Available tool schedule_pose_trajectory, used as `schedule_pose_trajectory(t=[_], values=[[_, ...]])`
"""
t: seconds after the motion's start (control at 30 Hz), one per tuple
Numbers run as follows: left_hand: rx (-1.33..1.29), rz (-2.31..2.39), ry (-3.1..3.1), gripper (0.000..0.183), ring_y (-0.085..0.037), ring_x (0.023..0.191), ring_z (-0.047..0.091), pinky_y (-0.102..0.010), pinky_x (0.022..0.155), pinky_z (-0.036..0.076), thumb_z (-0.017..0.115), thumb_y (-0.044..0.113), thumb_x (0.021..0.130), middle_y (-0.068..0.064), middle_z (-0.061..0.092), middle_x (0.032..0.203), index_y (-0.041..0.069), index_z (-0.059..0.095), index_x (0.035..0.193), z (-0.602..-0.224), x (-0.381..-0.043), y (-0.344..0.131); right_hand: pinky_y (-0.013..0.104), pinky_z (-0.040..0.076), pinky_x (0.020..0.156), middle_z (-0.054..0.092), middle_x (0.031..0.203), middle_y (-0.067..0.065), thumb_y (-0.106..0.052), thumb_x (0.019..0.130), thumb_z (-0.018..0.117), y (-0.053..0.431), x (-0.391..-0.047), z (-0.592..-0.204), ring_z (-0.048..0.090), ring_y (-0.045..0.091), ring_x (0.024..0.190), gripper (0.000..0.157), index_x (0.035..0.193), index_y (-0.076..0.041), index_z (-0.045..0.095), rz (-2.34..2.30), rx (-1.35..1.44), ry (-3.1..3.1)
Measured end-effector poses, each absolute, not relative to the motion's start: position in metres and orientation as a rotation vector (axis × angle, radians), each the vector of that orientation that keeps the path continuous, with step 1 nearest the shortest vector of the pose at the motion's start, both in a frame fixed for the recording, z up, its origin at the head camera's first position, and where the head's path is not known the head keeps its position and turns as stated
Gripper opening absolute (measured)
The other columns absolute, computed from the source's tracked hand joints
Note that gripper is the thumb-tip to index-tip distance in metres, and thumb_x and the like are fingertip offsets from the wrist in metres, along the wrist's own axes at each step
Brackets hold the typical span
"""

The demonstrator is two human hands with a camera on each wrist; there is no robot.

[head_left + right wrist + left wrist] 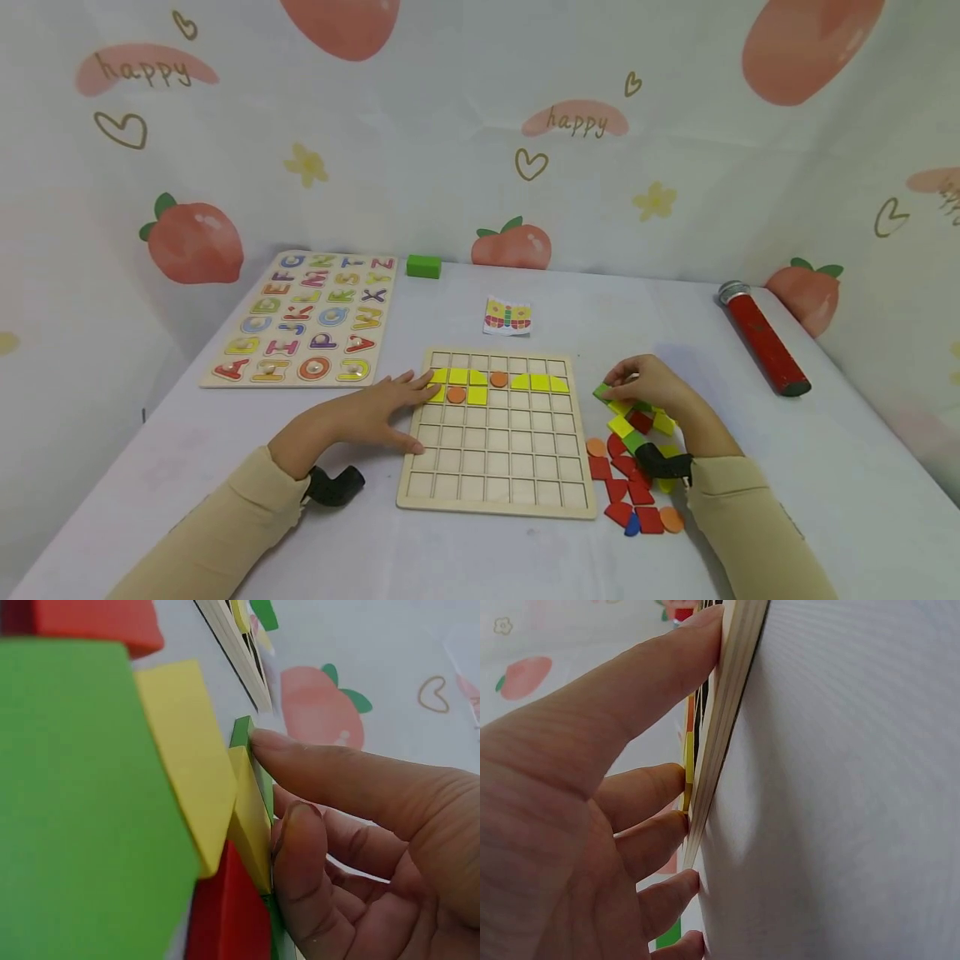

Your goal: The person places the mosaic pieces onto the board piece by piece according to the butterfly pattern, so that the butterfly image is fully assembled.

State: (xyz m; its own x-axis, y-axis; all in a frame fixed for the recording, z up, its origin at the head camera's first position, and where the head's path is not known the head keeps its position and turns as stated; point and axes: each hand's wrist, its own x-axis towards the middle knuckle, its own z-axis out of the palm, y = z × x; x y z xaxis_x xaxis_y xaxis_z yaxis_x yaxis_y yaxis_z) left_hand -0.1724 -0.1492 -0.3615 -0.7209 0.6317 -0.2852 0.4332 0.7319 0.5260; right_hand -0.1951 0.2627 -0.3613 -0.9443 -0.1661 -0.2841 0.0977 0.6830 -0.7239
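My left hand (pixel 372 413) lies with fingers spread over the left edge of a wooden grid board (pixel 467 482). Its thumb touches the board's edge (pixel 735 667) in the left wrist view, and fingertips reach the yellow tiles (pixel 458 377). On the upper rows sit several yellow pieces and two orange discs (pixel 498 379). Right of the board, my right hand (pixel 660 386) pinches a small green tile (pixel 602 390) at the top of a loose pile. The right wrist view shows the thumb on that green tile (pixel 241 732), beside a yellow tile (pixel 251 817).
Below the right hand are scattered red pieces (pixel 641 492), orange discs and a blue piece (pixel 632 524). A butterfly pattern card (pixel 507 317) lies behind the board. An alphabet puzzle (pixel 300 321), a green block (pixel 423 267) and a red microphone (pixel 765 342) stand farther out.
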Motion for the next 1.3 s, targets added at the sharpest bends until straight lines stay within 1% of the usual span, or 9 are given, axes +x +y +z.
schedule_pose_trajectory(t=[0.2,0.37,0.53,0.77,0.97,1.03,1.13,1.3], values=[[0.833,0.607,2.481,0.088,-0.034,0.145,0.006,-0.055,0.117,0.007,0.071,0.05,0.076,-0.004,0.014,0.158,0.016,0.03,0.147,-0.361,-0.172,-0.149,0.025,0.052,0.059,0.056,0.08,0.006,-0.012,0.082,0.07,0.261,-0.194,-0.361,0.054,0.013,0.065,0.026,0.096,0.008,0.06,-1.128,-0.085,2.571],[0.842,0.621,2.472,0.089,-0.034,0.145,0.005,-0.055,0.116,0.007,0.071,0.049,0.076,-0.005,0.014,0.157,0.015,0.03,0.147,-0.362,-0.173,-0.149,0.025,0.052,0.058,0.057,0.076,0.003,-0.012,0.083,0.07,0.261,-0.194,-0.359,0.054,0.013,0.064,0.024,0.093,0.007,0.059,-1.135,-0.079,2.566],[0.836,0.62,2.473,0.089,-0.034,0.145,0.004,-0.055,0.117,0.007,0.07,0.05,0.076,-0.005,0.014,0.157,0.015,0.03,0.147,-0.363,-0.172,-0.149,0.024,0.052,0.059,0.058,0.072,0.002,-0.012,0.084,0.068,0.263,-0.196,-0.357,0.055,0.012,0.063,0.023,0.094,0.007,0.059,-1.144,-0.097,2.525],[0.818,0.594,2.485,0.089,-0.031,0.145,0.005,-0.053,0.117,0.007,0.071,0.05,0.075,-0.001,0.013,0.158,0.019,0.029,0.147,-0.362,-0.173,-0.15,0.024,0.052,0.064,0.062,0.078,0.003,-0.016,0.087,0.066,0.262,-0.201,-0.355,0.054,0.013,0.067,0.027,0.1,0.006,0.06,-1.124,-0.102,2.474],[0.839,0.592,2.476,0.089,-0.033,0.145,0.006,-0.053,0.117,0.007,0.071,0.05,0.076,-0.002,0.013,0.158,0.018,0.029,0.147,-0.362,-0.174,-0.148,0.027,0.057,0.07,0.063,0.082,0.005,-0.012,0.089,0.061,0.259,-0.204,-0.344,0.061,0.014,0.071,0.025,0.104,0.008,0.057,-1.164,-0.139,2.424],[0.83,0.59,2.474,0.089,-0.031,0.145,0.005,-0.052,0.118,0.007,0.071,0.051,0.075,-0.001,0.013,0.158,0.019,0.029,0.147,-0.363,-0.174,-0.148,0.028,0.058,0.072,0.062,0.083,0.005,-0.011,0.09,0.061,0.254,-0.206,-0.34,0.062,0.014,0.072,0.026,0.105,0.009,0.056,-1.19,-0.172,2.4],[0.828,0.596,2.474,0.089,-0.032,0.145,0.006,-0.053,0.117,0.007,0.071,0.051,0.075,-0.003,0.013,0.158,0.018,0.029,0.147,-0.363,-0.174,-0.148,0.028,0.058,0.074,0.061,0.084,0.005,-0.011,0.09,0.06,0.243,-0.21,-0.336,0.062,0.014,0.074,0.027,0.107,0.01,0.057,-1.222,-0.242,2.371],[0.828,0.603,2.475,0.089,-0.033,0.145,0.006,-0.054,0.117,0.007,0.07,0.05,0.076,-0.003,0.013,0.158,0.017,0.03,0.147,-0.362,-0.174,-0.148,0.031,0.057,0.077,0.064,0.09,0.008,-0.011,0.091,0.059,0.219,-0.219,-0.332,0.062,0.015,0.076,0.028,0.111,0.008,0.059,-1.26,-0.32,2.356]])
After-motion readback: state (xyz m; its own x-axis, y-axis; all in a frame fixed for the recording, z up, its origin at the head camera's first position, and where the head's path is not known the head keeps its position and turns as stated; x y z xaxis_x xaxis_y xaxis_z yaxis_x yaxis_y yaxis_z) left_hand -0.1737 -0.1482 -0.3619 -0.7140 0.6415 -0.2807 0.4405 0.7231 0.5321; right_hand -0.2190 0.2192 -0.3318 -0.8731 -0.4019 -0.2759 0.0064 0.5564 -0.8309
